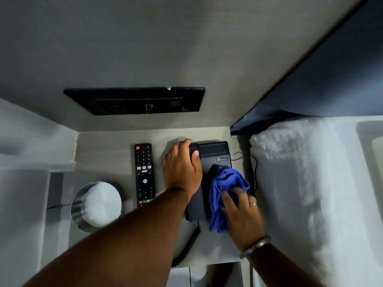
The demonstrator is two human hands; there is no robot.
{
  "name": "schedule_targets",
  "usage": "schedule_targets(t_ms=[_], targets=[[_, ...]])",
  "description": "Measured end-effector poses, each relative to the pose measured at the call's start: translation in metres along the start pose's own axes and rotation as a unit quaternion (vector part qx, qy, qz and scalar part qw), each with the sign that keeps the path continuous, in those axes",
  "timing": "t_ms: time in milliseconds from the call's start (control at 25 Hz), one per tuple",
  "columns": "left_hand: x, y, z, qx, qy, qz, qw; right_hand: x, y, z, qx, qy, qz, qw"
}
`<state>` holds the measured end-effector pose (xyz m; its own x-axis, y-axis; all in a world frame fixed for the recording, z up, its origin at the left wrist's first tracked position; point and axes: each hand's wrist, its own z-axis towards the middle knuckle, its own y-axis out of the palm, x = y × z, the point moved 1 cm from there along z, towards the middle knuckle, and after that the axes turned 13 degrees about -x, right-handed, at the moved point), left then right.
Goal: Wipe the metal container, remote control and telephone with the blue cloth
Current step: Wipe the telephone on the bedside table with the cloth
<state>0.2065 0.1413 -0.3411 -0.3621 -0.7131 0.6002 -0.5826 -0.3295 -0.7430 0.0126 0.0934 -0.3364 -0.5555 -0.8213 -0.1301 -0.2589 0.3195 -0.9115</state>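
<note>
A black telephone (214,154) sits on the right side of the bedside table (107,154). My left hand (182,168) lies over its handset on the left side, fingers wrapped around the handset's top end. My right hand (241,212) presses the crumpled blue cloth (222,183) onto the telephone's keypad area; that hand is blurred. The black remote control (144,175) lies flat, left of the telephone. The round metal container (96,206) stands near the table's front left corner.
The telephone's coiled cord (186,248) runs off the table's front edge. A thin black cable (253,168) trails by the white bed (310,183) on the right. A black socket panel (134,100) is on the wall behind.
</note>
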Motion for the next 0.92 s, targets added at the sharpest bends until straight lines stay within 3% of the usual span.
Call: schedule_targets(t_ms=[80, 240, 400, 440, 600, 800, 920], targets=[[-0.001, 0.001, 0.002, 0.000, 0.003, -0.006, 1.000, -0.001, -0.006, 0.016, 0.005, 0.011, -0.009, 1.000], [-0.001, 0.002, 0.001, 0.010, 0.010, -0.002, 1.000, -0.005, -0.015, 0.025, 0.013, -0.079, -0.049, 0.996], [-0.002, 0.002, 0.001, 0.008, 0.013, 0.001, 1.000, 0.022, -0.017, 0.000, 0.049, 0.105, 0.054, 0.992], [-0.002, 0.002, 0.001, 0.010, 0.013, -0.001, 1.000, 0.011, -0.013, -0.003, 0.049, 0.109, 0.053, 0.991], [-0.003, 0.003, 0.000, 0.015, 0.015, 0.002, 1.000, -0.032, -0.006, 0.003, 0.035, -0.013, 0.015, 0.999], [-0.002, 0.002, 0.000, 0.009, 0.010, -0.005, 1.000, 0.011, -0.013, -0.011, 0.022, 0.058, 0.011, 0.998], [-0.003, 0.004, 0.000, 0.010, 0.014, -0.011, 1.000, -0.009, -0.005, -0.013, 0.021, 0.098, 0.007, 0.995]])
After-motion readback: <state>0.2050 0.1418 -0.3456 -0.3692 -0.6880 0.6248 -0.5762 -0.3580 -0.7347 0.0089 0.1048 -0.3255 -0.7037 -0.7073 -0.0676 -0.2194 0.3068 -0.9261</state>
